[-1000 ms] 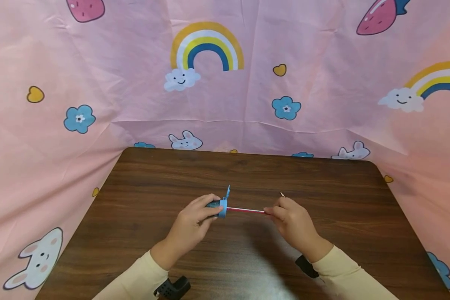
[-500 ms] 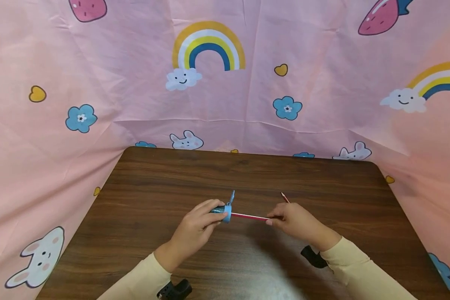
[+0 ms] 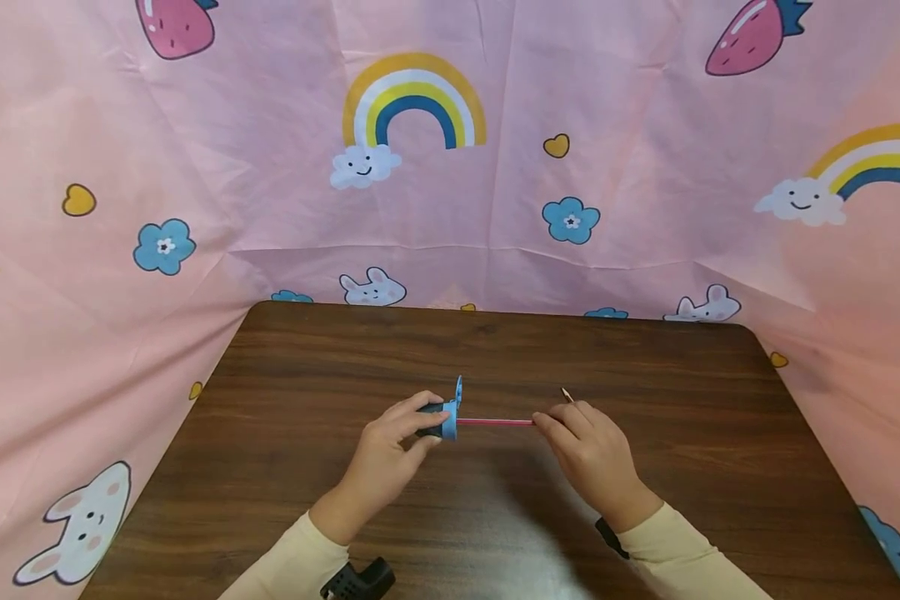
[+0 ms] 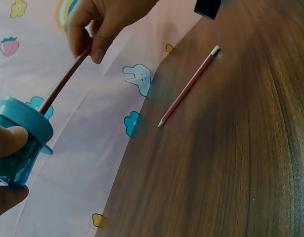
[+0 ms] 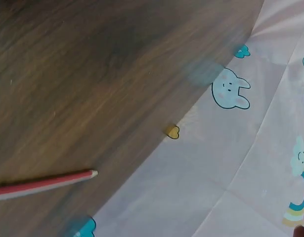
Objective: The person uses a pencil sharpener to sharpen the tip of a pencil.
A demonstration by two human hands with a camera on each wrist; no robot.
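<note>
My left hand (image 3: 381, 457) grips a small blue pencil sharpener (image 3: 449, 420) with a see-through shavings container, its flip lid (image 3: 459, 390) standing up. A red-and-white pencil (image 3: 495, 422) has one end inside the sharpener. My right hand (image 3: 594, 457) pinches that pencil by its other end, between thumb and fingers. In the left wrist view the thumb presses the side of the sharpener (image 4: 25, 121), and the pencil (image 4: 65, 84) slants up to the right fingers. Inside the container, dark contents show faintly.
A second red-and-white pencil (image 4: 187, 89) with a sharpened tip lies on the brown wooden table (image 3: 330, 350); the right hand partly hides it in the head view. Behind the table hangs a pink printed cloth (image 3: 270, 125). Each wrist carries a black device.
My right hand has turned about the pencil's end, tilting one way and back. The sharpener and pencil have shifted slightly and now lie nearly level. The second pencil stays put.
</note>
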